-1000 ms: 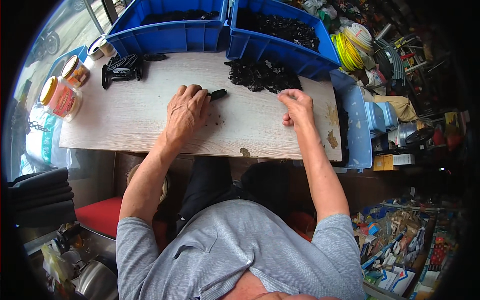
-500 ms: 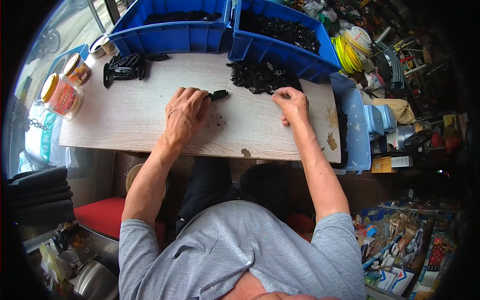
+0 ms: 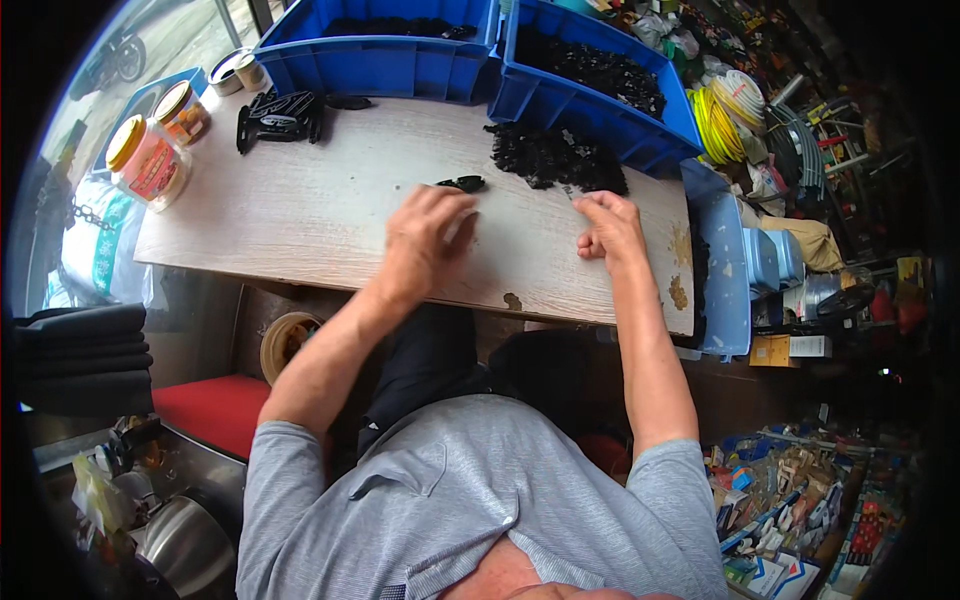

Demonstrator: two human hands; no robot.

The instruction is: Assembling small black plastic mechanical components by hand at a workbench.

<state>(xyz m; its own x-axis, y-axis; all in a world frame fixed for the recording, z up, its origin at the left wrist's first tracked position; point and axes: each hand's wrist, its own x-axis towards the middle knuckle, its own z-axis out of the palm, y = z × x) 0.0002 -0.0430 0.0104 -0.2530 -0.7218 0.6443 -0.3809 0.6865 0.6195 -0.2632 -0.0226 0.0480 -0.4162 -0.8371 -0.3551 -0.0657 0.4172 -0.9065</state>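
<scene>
Head view: a small cluster of black pieces [image 3: 283,118] set aside, a broad heap of black parts [image 3: 555,158] left

Nearest me, my left hand [image 3: 430,235] is blurred over the counter [image 3: 260,210], fingers curled. One slim black piece [image 3: 465,184] shows just past its fingertips — gripped or merely touched, I cannot tell. My right hand [image 3: 612,228] is narrow, thumb and forefinger drawn close together by the near edge of the heap; whether a small part sits between them, I cannot tell.

That slim piece is dark, glossy and longish, and I judge it only partway dealt with. The heap beyond is matt and tangled, its bits too small to tell apart. Farther off to the left, the cluster lies in curved, shiny shapes, one oval piece [image 3: 348,102] beside it — those I take as done. At the back, the left blue bin [image 3: 375,75] and the right blue bin [image 3: 640,145] both hold more black bits, so by my reckoning plenty is left.
</scene>
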